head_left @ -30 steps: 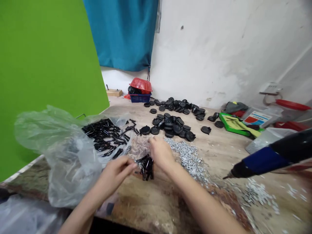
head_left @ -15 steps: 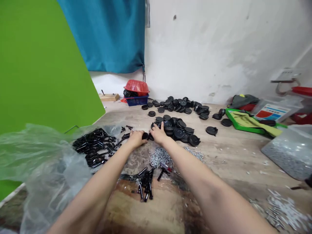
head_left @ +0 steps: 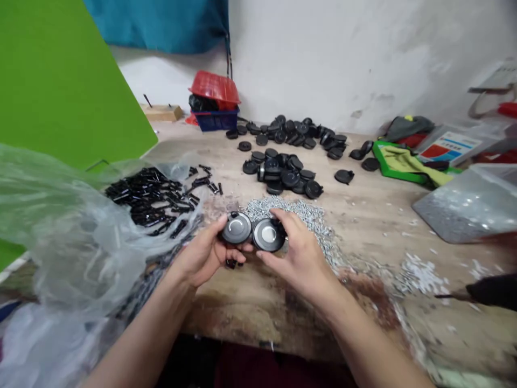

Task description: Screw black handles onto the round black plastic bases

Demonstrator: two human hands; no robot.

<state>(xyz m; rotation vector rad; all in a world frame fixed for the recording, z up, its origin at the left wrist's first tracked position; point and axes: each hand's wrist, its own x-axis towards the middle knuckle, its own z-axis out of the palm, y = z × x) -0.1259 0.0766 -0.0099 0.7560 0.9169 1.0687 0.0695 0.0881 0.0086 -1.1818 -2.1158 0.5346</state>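
My left hand (head_left: 210, 250) is closed around a round black disc-shaped part (head_left: 236, 228) with a grey face turned up. Beside it, my right hand (head_left: 297, 245) grips a second round black part (head_left: 267, 235) with a pale centre, thumb below and fingers above. The two discs sit edge to edge over the near part of the bench. Small black pieces (head_left: 231, 264) show partly under my left fingers. Past my hands lies a spread of small silver screws (head_left: 278, 205), and behind that a heap of similar black discs (head_left: 288, 175).
Black rod-like pieces (head_left: 147, 196) lie in a clear plastic bag (head_left: 92, 253) at left. More discs (head_left: 297, 130) line the wall. A blue basket (head_left: 218, 120) stands at the back, a green tray (head_left: 398, 171) at right. A dark tool with a thin tip (head_left: 490, 292) juts in at right.
Both hands have drawn back from the disc heap towards me, each with a disc in its fingers. The view has tilted downward.
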